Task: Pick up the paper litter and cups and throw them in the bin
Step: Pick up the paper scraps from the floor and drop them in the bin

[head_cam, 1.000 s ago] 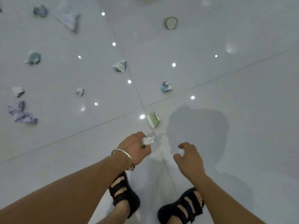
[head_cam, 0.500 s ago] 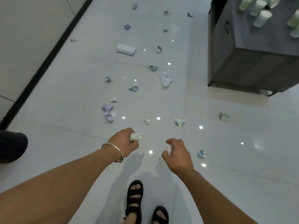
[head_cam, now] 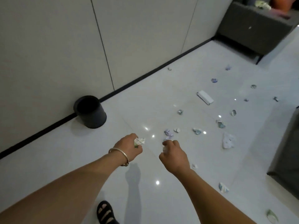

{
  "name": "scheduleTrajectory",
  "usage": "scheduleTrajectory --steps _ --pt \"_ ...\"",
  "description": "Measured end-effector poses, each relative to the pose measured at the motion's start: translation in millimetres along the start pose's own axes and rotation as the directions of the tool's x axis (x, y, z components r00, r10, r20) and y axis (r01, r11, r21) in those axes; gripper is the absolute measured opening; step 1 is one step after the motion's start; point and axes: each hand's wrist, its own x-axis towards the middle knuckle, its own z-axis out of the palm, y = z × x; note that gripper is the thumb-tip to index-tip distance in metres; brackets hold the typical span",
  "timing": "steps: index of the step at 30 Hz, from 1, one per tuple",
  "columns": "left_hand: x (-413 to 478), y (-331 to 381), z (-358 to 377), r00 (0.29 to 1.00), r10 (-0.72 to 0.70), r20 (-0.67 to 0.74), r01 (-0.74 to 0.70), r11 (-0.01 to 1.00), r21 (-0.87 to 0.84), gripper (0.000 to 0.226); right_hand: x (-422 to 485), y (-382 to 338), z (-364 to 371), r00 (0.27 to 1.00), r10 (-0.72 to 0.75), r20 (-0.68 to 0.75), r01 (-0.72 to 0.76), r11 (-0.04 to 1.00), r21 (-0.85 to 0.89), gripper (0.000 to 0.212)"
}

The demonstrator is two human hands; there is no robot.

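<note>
My left hand (head_cam: 129,147) grips a crumpled white and green paper ball (head_cam: 138,141) above the floor. My right hand (head_cam: 174,155) is curled round a small white scrap (head_cam: 165,149), mostly hidden by the fingers. A black round bin (head_cam: 89,111) stands open against the wall, up and to the left of my left hand. Several crumpled papers lie on the pale tiles to the right, among them a purple wad (head_cam: 168,133), a large white sheet (head_cam: 228,140) and a white box (head_cam: 205,97).
A pale panelled wall with a black skirting (head_cam: 145,75) runs along the left. A dark grey cabinet (head_cam: 252,29) stands at the far right corner, and another dark furniture edge (head_cam: 286,151) juts in at the right. My sandalled foot (head_cam: 105,213) is below.
The view has swung left from the littered floor to the wall, bringing the black bin into sight. Both hands keep their paper and stay held out in front.
</note>
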Motion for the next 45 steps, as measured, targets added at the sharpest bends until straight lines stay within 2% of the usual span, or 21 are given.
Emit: scheduleTrajectory --steps 6,11,18,26,35,39,45 --pt "27.9 -111.0 -113.3 0.979 -0.176 -0.1 0.174 0.984 -0.023 0.026 55.7 -157.9 51.5 0.986 -0.126 0.113 0.13 0.991 -0.03 0.042" --pt "49.9 -169.2 -173.7 0.949 -0.284 -0.136 0.274 0.958 -0.089 0.03 99.1 -246.0 79.7 0.957 -0.226 0.18 0.239 0.97 -0.051 0.043" --pt "101.7 -225.3 -227.7 0.9 -0.403 -0.165 0.39 0.914 -0.11 0.031 188.2 -323.2 101.8 0.919 -0.307 0.246 0.331 0.941 -0.064 0.044" --pt "219.6 -267.0 -267.2 0.849 -0.49 -0.198 0.472 0.871 -0.132 0.03 319.8 -372.6 127.9 0.881 -0.333 0.336 0.367 0.929 -0.04 0.047" --pt "338.1 -355.1 -266.0 0.851 -0.509 -0.134 0.479 0.854 -0.204 0.041 441.2 -417.1 216.4 0.891 -0.246 0.381 0.301 0.949 -0.091 0.045" --pt "393.2 -400.4 -261.4 0.868 -0.489 -0.084 0.465 0.861 -0.203 0.044 485.0 -433.5 269.5 0.922 -0.163 0.351 0.195 0.979 -0.058 0.045" --pt "445.4 -447.2 -257.5 0.896 -0.439 0.062 0.443 0.877 -0.186 0.059 524.1 -452.1 320.0 0.938 -0.047 0.342 0.06 0.998 -0.026 0.054"
